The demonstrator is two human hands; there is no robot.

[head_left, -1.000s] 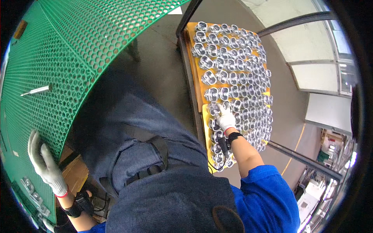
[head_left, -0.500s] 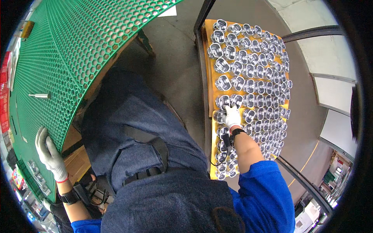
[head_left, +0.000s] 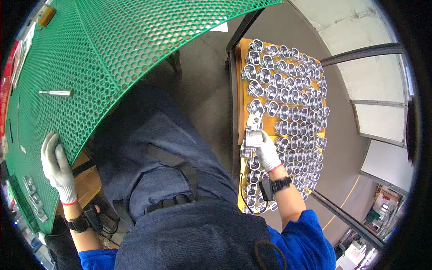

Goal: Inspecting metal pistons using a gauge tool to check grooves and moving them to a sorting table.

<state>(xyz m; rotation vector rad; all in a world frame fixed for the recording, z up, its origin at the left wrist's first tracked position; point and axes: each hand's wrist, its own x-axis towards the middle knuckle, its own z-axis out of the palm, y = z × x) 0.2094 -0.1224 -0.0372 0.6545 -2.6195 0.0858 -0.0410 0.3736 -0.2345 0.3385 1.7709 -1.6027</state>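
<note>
My gloved right hand point(head_left: 268, 152) has its fingers closed round a silver piston point(head_left: 253, 138), which is lifted at the left side of the rows. Another piston point(head_left: 255, 120) lies tilted just beyond it; I cannot tell whether the fingers touch that one. Many more pistons point(head_left: 282, 96) stand in rows on a yellow-brown sheet point(head_left: 266, 121) to my right. My gloved left hand point(head_left: 57, 166) rests open, fingers stretched out, at the edge of a green honeycomb mat point(head_left: 135, 49).
A slim metal pin point(head_left: 58, 93) lies on the mat. Several metal parts point(head_left: 34, 198) sit in a green tray at the lower left. A dark metal frame point(head_left: 245, 29) borders the piston rack. Below the mat is a cardboard box point(head_left: 87, 185).
My right hand has taken hold of a piston and drawn it toward me and slightly left. A bare patch of sheet shows where pistons stood. My left hand remains on the mat.
</note>
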